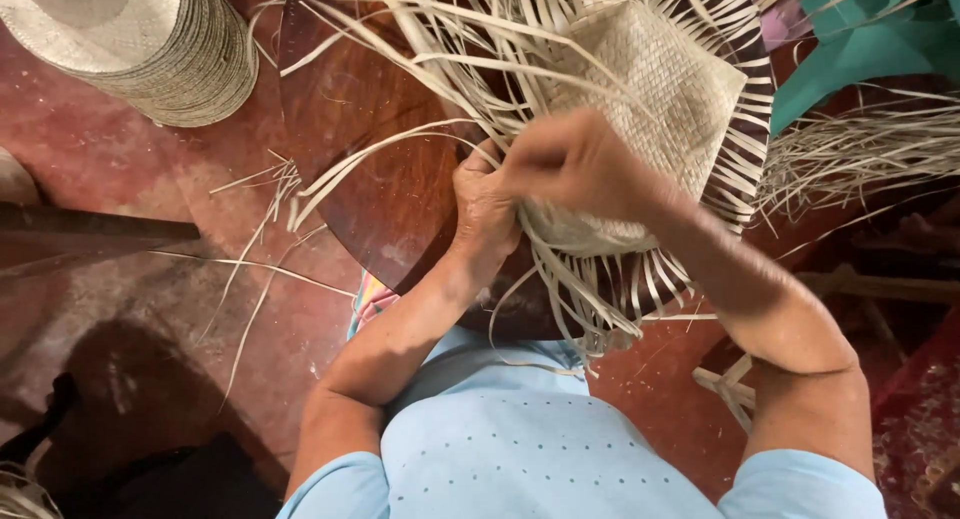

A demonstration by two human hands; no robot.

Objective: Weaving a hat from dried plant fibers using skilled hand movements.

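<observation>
The person is leaning over a round dark wooden surface (380,169), working on a half-woven straw piece (660,79) that is lying on it toward the far right edge. The left hand (485,204) is pressing down at the near edge of the weave, its fingers curled over the loose straw strips (440,69) that are fanning out from the woven patch in every direction; how tightly they are gripping cannot be told. The right hand (575,164) is crossing over just beside the left, blurred, with its fingers bunched together on the strips at the weave's edge, though exactly which strand they are pinching is not clear. More strips are hanging off the near rim of the surface and trailing onto the red floor (130,229). A stack of finished straw hats (150,44) is sitting at the upper left, well apart from the hands, and a teal cloth (870,39) is lying at the upper right.
</observation>
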